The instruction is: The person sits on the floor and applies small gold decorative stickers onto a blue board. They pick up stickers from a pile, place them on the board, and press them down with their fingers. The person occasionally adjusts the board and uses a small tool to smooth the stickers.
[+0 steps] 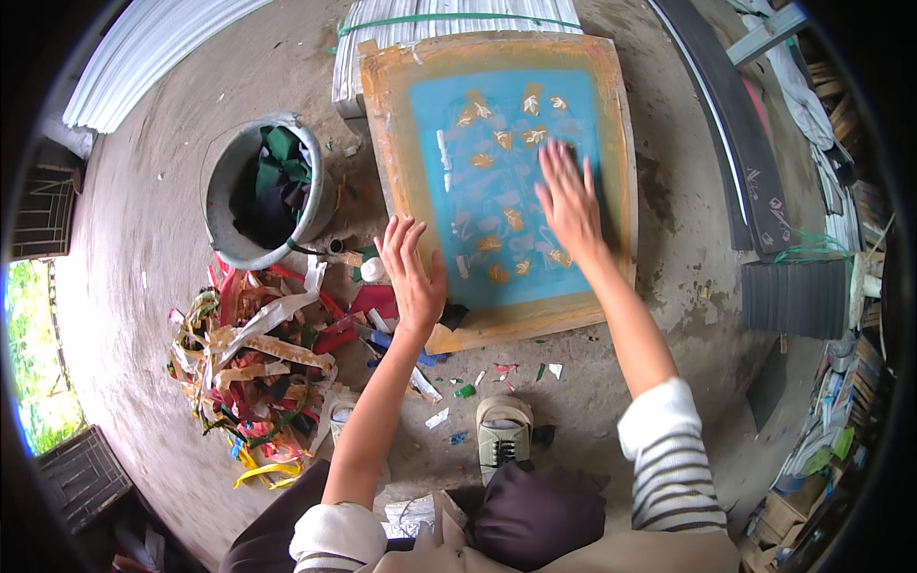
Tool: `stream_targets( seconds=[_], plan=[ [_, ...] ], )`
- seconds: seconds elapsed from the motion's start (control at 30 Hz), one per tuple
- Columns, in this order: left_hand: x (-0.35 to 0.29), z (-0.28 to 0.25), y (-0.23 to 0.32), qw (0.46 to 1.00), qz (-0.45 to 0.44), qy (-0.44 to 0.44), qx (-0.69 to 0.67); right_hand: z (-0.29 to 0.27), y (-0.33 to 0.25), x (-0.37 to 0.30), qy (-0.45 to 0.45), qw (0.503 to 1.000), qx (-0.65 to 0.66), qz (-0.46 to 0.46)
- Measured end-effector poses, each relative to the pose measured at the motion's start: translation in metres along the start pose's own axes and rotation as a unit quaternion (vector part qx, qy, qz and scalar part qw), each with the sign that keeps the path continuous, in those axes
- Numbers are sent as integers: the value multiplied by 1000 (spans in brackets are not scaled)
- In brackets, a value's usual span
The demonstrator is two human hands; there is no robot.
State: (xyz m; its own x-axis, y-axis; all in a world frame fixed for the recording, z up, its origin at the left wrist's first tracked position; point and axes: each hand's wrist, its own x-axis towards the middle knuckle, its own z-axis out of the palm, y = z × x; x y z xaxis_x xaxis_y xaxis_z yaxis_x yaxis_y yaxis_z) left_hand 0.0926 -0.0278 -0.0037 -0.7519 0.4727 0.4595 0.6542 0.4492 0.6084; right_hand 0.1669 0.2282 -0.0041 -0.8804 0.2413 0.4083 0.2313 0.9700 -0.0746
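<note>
A screen-printing frame [621,124] with a brown taped border lies flat before me, its blue mesh [497,277] marked with small leaf shapes and pale smears. My right hand [570,202] is over the right part of the mesh, palm down with fingers stretched; whether it presses on the surface I cannot tell. Beside the lower left border is my left hand [415,277], fingers spread and slightly bent, holding nothing. A small white bottle [373,270] stands just left of those fingers.
A grey bucket [215,186] of dark green and black scraps stands at left. Below it spreads a heap of coloured strips [258,363]. White slatted sheets [458,11] lie beyond the frame. Dark stacked sheets [793,298] are at right. Small scraps litter the concrete by my shoe [503,435].
</note>
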Motion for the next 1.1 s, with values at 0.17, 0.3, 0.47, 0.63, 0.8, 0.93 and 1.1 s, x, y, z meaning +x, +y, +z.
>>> stream_targets(
  seconds=[0.17,0.3,0.47,0.63,0.8,0.93,1.1],
  plan=[
    [3,21,-6,996,-4,-24,83,10,-22,21,52,992,63,93],
    [0,17,-11,996,-3,-17,89,-9,-80,-136,-121,982,135,48],
    [3,19,-7,996,9,-13,89,-8,-41,-121,-123,988,71,63],
    [5,28,-1,997,14,-19,76,3,26,33,67,987,12,148],
    [4,17,-11,996,10,-12,86,-2,-40,-65,-32,984,120,129],
    [2,21,-6,997,15,-11,78,-30,-68,-193,-135,968,149,150],
    [2,20,-4,996,19,-13,88,-12,-7,-95,-59,989,88,107]
  ],
)
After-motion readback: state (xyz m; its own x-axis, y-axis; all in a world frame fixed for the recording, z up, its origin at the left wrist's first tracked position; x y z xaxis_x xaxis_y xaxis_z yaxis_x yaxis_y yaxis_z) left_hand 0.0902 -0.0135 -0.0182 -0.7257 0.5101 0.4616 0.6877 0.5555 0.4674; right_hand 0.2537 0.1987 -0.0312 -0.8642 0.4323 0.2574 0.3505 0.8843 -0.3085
